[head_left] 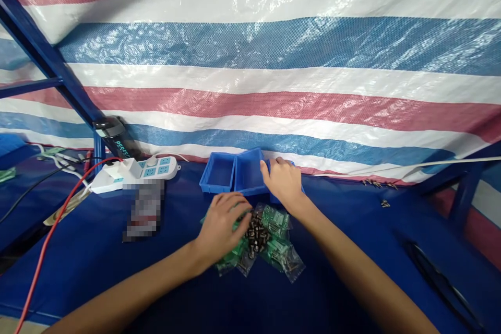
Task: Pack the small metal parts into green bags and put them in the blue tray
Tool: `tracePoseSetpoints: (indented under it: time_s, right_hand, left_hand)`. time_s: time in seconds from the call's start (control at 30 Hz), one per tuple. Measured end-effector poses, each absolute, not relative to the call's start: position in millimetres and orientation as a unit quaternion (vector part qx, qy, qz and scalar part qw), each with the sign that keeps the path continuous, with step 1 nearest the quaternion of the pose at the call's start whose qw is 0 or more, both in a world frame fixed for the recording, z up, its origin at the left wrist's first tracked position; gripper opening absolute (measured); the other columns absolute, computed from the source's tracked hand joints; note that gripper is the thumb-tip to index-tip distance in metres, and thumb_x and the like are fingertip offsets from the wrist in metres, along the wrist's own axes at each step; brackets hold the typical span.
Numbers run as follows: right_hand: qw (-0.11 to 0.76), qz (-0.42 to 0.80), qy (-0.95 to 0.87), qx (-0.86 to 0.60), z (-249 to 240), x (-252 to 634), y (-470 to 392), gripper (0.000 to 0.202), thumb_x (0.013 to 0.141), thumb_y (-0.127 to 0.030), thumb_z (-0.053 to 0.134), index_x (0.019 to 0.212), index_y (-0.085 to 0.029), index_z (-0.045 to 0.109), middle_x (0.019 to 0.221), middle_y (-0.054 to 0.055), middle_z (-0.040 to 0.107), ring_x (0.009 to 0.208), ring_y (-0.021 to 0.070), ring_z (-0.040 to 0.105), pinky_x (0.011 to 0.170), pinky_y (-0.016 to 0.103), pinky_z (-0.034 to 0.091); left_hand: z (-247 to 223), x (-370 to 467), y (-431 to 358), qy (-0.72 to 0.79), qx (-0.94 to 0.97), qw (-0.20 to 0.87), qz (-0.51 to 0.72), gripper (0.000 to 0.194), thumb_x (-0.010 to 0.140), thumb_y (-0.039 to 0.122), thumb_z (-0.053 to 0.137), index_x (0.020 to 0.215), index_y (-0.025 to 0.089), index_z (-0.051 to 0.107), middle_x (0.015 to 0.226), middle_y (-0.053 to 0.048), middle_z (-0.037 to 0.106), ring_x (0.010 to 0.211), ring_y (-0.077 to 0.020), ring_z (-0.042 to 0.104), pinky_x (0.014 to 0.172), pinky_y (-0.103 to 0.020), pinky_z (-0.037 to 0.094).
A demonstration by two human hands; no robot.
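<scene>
Three blue plastic bins stand side by side at the back of the blue table. The left bin (218,172) shows its inside, and the middle bin (249,169) sits a little askew. My right hand (282,180) lies over the right bin (275,199), its fingers bent at the far rim and its thumb toward the middle bin; the fingertips are hidden. Just in front, my left hand (223,222) rests with fingers apart at the left side of a pile of small dark metal fittings (258,232). Clear bags with green print (279,250) surround the pile, some partly under my left hand.
A white power strip (160,168) with plugs, a dark bottle (115,135) and a blurred packet (144,211) are to the left. A red cable (50,235) crosses there. Small metal pieces (385,203) lie back right. Striped sheeting (274,78) hangs behind.
</scene>
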State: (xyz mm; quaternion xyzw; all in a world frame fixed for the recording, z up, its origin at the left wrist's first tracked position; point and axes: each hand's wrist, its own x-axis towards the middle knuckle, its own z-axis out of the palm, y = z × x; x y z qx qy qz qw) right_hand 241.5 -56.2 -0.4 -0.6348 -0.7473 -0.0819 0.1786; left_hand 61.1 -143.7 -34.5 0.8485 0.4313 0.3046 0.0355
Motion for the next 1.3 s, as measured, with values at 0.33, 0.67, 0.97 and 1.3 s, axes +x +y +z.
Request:
tracePoseSetpoints:
  time_s: [0.33, 0.67, 0.97, 1.3]
  right_hand:
    - [0.153, -0.029, -0.825, -0.543, -37.0, 280.2, -89.6, 0.046, 0.094, -0.037, 0.035, 0.124, -0.009, 0.054, 0.118, 0.017, 0.061, 0.110, 0.0324, 0.055, 0.089, 0.048, 0.045]
    - [0.243, 0.016, -0.817, -0.523, -68.6, 273.4, -86.9, 0.049, 0.093, -0.042, 0.042, 0.131, -0.012, 0.048, 0.123, 0.016, 0.058, 0.112, 0.0318, 0.056, 0.090, 0.048, 0.049]
    - [0.278, 0.039, -0.822, -0.496, -70.9, 282.6, -74.6, 0.040, 0.091, -0.035, 0.050, 0.125, -0.015, 0.054, 0.116, 0.014, 0.063, 0.106, 0.0293, 0.060, 0.088, 0.047, 0.052]
    - [0.290, 0.008, -0.828, -0.480, -60.2, 284.1, -82.8, 0.038, 0.092, -0.034, 0.047, 0.125, -0.016, 0.054, 0.117, 0.015, 0.061, 0.110, 0.0304, 0.057, 0.089, 0.051, 0.050]
  left_hand:
    - [-53.7, 11.3, -76.2, 0.494, 0.851, -0.010, 0.177, 0.034, 0.092, 0.039, 0.047, 0.117, 0.017, 0.056, 0.103, -0.008, 0.066, 0.099, -0.0239, 0.059, 0.089, -0.040, 0.040]
    - [-57.1, 23.7, -75.9, 0.486, 0.856, -0.033, 0.172, 0.027, 0.092, 0.038, 0.047, 0.086, 0.018, 0.064, 0.081, -0.003, 0.067, 0.081, -0.0202, 0.060, 0.074, -0.032, 0.038]
    - [-58.8, 28.7, -75.1, 0.489, 0.851, -0.065, 0.181, 0.026, 0.093, 0.036, 0.047, 0.081, 0.018, 0.062, 0.075, -0.002, 0.065, 0.077, -0.0195, 0.059, 0.070, -0.031, 0.036]
    - [-49.3, 30.8, -82.8, 0.475, 0.848, -0.108, 0.207, 0.025, 0.091, 0.036, 0.049, 0.094, 0.016, 0.063, 0.086, -0.007, 0.066, 0.086, -0.0225, 0.061, 0.077, -0.034, 0.042]
